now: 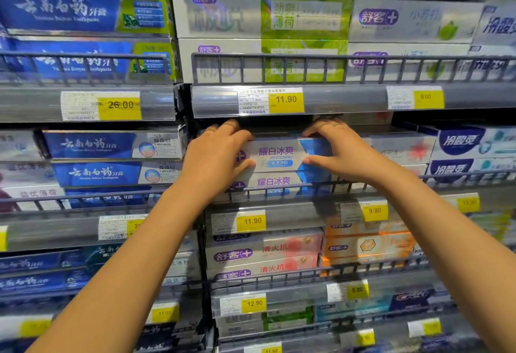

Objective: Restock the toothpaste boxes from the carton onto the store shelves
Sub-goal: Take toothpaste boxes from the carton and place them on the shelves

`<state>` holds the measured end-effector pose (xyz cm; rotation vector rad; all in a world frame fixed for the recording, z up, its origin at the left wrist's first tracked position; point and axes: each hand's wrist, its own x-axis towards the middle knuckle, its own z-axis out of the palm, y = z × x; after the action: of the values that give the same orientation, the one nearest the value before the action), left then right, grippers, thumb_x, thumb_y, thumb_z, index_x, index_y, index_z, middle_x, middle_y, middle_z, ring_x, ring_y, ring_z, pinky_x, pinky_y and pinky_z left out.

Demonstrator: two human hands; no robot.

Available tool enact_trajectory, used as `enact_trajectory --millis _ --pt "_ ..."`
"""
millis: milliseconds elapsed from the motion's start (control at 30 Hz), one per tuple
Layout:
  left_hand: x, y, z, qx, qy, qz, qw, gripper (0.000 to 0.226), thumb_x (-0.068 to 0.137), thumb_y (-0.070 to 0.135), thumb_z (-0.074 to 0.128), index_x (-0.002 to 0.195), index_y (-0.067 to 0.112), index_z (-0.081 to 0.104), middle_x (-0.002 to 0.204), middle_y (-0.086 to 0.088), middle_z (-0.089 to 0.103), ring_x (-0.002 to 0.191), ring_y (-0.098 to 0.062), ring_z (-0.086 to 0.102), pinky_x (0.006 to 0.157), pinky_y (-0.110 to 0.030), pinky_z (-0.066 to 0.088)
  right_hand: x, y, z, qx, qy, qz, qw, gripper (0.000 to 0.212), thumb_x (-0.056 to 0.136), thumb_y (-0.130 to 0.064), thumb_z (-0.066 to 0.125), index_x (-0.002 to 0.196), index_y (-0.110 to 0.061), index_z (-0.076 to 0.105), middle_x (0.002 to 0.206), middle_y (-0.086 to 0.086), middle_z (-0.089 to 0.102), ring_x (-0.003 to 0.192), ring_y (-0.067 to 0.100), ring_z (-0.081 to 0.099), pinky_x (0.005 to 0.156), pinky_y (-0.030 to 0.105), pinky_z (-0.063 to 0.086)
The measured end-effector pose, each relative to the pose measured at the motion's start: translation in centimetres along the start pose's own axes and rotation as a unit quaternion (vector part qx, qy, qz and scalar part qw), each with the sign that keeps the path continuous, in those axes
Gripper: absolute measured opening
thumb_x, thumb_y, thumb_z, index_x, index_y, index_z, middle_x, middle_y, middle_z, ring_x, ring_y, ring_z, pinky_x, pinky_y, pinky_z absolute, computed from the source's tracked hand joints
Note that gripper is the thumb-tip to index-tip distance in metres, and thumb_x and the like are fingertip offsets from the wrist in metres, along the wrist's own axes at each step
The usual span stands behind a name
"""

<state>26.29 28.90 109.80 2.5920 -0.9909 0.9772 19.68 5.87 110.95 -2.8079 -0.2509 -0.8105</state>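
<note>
Toothpaste box (279, 154), white with a blue end, purple lettering and the word WHITENING, sits on top of a stack on the middle shelf (301, 209) of the right-hand bay, and we hold it by both ends. Our left hand (215, 157) grips its left end, fingers (231, 128) curled over the top edge and thumb pressed along the lower front edge. Our right hand (337, 154) grips the right end the same way, fingers hooked over the top and thumb laid against the front face. Directly beneath it lies a second box (275, 182) of the same kind, its lower part behind the grey wire rail (349, 182) that runs along the shelf front. A yellow price tag (252, 221) reading 11.90 is fixed to the shelf edge just below. To the left, in the neighbouring bay, we see blue boxes (92, 144) stacked at the same height; to the right, just beside our right hand, stand white boxes with a red flower (402, 151). One level down are white boxes with red lettering (265, 249) and, beside them, orange boxes (368, 245)
</note>
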Motion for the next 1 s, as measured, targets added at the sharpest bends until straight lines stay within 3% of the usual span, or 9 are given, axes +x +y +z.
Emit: enact_trajectory --millis 467,600,767,900,1000 --pt "-0.1 0.3 -0.2 0.008 -0.009 -0.001 1.0 0.05 0.085 0.04 0.064 0.131 0.023 0.051 0.134 -0.002 0.05 0.119 -0.028 0.048 0.085 -0.042 0.051 0.0 -0.3 -0.2 0.007 -0.017 0.01 1.0 0.048 0.084 -0.029 0.068 0.126 -0.015 0.051 0.129 0.004 0.053 0.121 0.018 0.044 0.095 0.02 0.029" --pt "-1.0 0.4 -0.1 0.042 0.014 0.034 0.998 0.057 0.084 0.038 0.065 0.132 0.013 0.049 0.13 -0.013 0.052 0.116 -0.033 0.048 0.091 -0.042 0.045 -0.1 -1.0 -0.2 -0.045 -0.026 0.007 0.999 0.059 0.082 -0.039 0.067 0.131 -0.014 0.046 0.131 0.007 0.051 0.124 0.022 0.039 0.1 0.027 0.032" --pt "-3.4 -1.3 -1.4 0.054 0.108 0.099 0.988 0.055 0.089 0.038 0.053 0.13 0.002 0.052 0.129 -0.019 0.054 0.117 -0.035 0.051 0.101 -0.044 0.041 0.3 -4.4 1.1 -0.057 -0.003 -0.038 0.998 0.069 0.084 -0.053 0.058 0.139 -0.018 0.035 0.132 0.008 0.047 0.126 0.025 0.036 0.102 0.037 0.034" --pt "-5.7 -4.0 -2.2 0.076 0.102 0.106 0.986 0.056 0.092 0.04 0.047 0.132 0.001 0.05 0.134 -0.02 0.052 0.124 -0.034 0.049 0.105 -0.045 0.039 1.7 -8.0 2.8 -0.039 0.011 -0.078 0.996 0.065 0.088 -0.052 0.052 0.141 -0.02 0.032 0.122 0.007 0.051 0.116 0.023 0.042 0.091 0.032 0.036" --pt "-7.1 -7.0 -2.9 0.097 0.097 0.077 0.988 0.057 0.092 0.04 0.047 0.133 0.0 0.049 0.134 -0.021 0.052 0.122 -0.036 0.05 0.103 -0.045 0.04 3.0 -10.2 4.0 -0.04 0.019 -0.101 0.994 0.066 0.09 -0.053 0.049 0.143 -0.019 0.029 0.124 0.01 0.051 0.116 0.027 0.044 0.094 0.035 0.037"
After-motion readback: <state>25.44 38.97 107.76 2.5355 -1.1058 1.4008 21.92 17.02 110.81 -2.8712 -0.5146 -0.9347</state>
